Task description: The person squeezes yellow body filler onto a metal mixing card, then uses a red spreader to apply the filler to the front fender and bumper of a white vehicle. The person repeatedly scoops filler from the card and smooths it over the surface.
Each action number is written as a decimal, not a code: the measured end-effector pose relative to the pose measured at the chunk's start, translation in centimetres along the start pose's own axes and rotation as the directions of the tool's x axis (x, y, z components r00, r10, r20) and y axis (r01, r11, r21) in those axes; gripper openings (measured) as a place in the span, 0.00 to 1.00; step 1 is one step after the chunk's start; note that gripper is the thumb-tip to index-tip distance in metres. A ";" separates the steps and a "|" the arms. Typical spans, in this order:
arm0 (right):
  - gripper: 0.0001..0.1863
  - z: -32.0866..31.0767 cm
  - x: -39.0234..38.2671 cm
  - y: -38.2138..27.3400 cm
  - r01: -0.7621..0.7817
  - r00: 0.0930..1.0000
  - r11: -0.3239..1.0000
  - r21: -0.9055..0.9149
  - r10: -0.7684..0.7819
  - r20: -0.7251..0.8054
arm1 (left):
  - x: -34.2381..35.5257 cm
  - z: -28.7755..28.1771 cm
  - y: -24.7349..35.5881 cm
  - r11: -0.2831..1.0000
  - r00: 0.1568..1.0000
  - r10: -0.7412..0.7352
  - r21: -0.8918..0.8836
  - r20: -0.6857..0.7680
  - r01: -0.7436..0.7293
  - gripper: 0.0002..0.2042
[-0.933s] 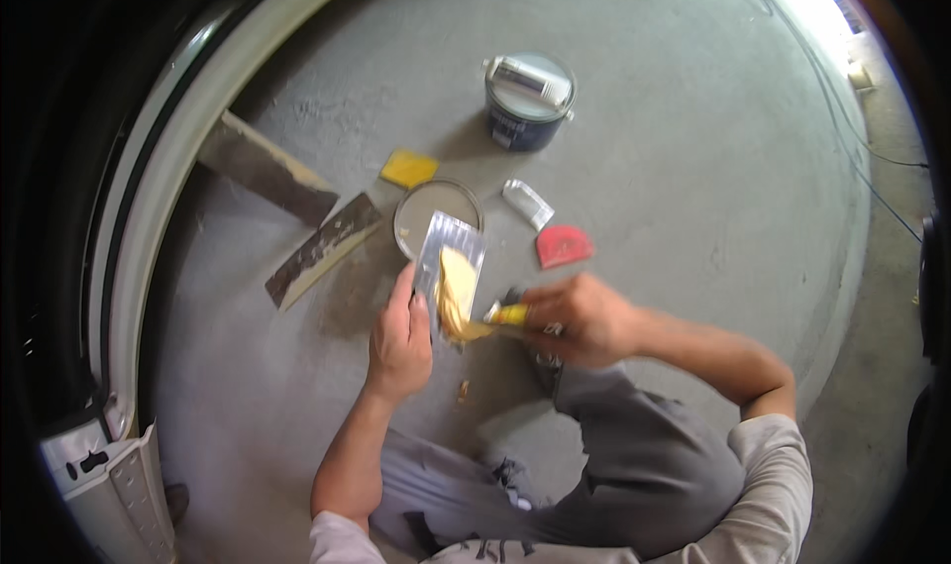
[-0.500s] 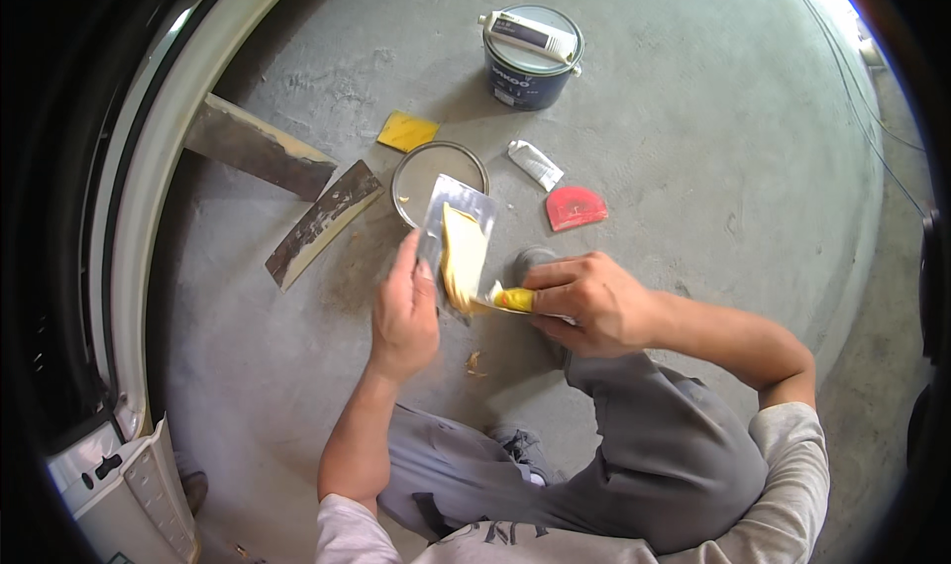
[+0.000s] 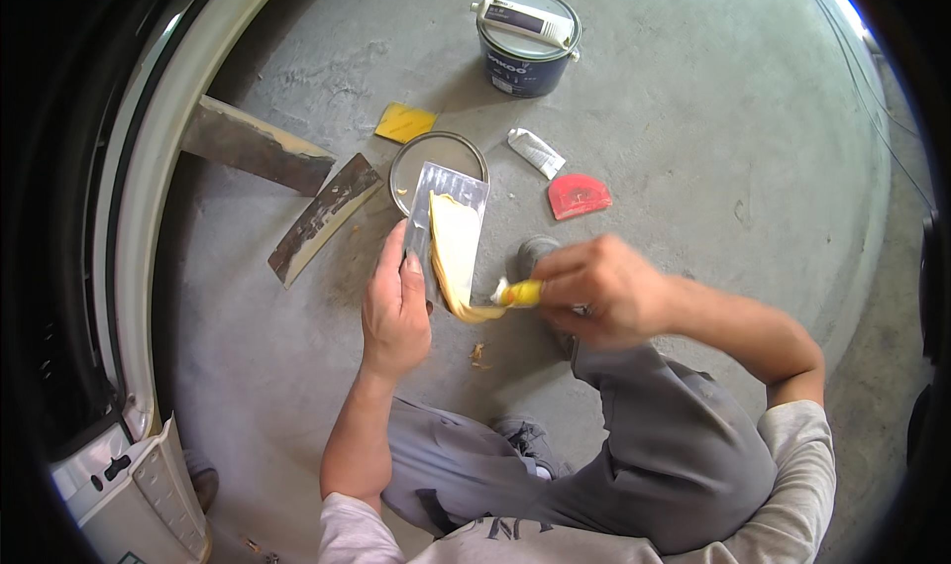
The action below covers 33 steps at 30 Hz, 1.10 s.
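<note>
My left hand [image 3: 396, 311] grips the side of a flat metal mixing plate [image 3: 458, 181], thumb along its edge. A thick layer of pale yellow putty [image 3: 454, 252] lies along the plate, its rim a deeper yellow and drawn toward the near right corner. At that corner is a putty knife [image 3: 522, 294] with a yellow part and a white smear, closed in the fingers of my right hand [image 3: 612, 292]. The right hand is blurred by motion, and most of the knife's blade cannot be made out. Putty stretches between plate and knife.
Beyond the plate lie a round lid [image 3: 441, 146], a yellow pad [image 3: 404, 122], a white tube [image 3: 536, 154] and a red spreader [image 3: 579, 197]. A dark bucket [image 3: 523, 75] carries another tube [image 3: 525, 21]. Two putty-smeared strips [image 3: 325, 219] lie left, near a white vehicle panel edge [image 3: 168, 168].
The right hand and knife have shifted slightly right, drawing the putty out past the plate's near corner. The putty on the plate looks flatter and wider. The left hand still holds the plate.
</note>
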State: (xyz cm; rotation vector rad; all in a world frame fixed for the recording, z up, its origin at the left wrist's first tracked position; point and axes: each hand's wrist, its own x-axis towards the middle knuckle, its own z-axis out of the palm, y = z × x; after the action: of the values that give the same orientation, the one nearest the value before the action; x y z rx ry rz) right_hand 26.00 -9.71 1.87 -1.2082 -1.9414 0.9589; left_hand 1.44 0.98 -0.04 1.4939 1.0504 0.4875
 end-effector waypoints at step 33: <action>0.14 -0.1 0.0 0.1 -0.109 0.977 0.988 -0.111 0.086 -0.194 | 0.0 0.2 0.4 0.949 0.972 0.175 0.234 0.157 -0.209 0.22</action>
State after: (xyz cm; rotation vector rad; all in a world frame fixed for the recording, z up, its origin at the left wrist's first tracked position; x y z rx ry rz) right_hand 26.13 -9.67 1.87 -1.4221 -1.8247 0.7535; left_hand 1.71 0.90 0.32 1.8392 0.8873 0.3939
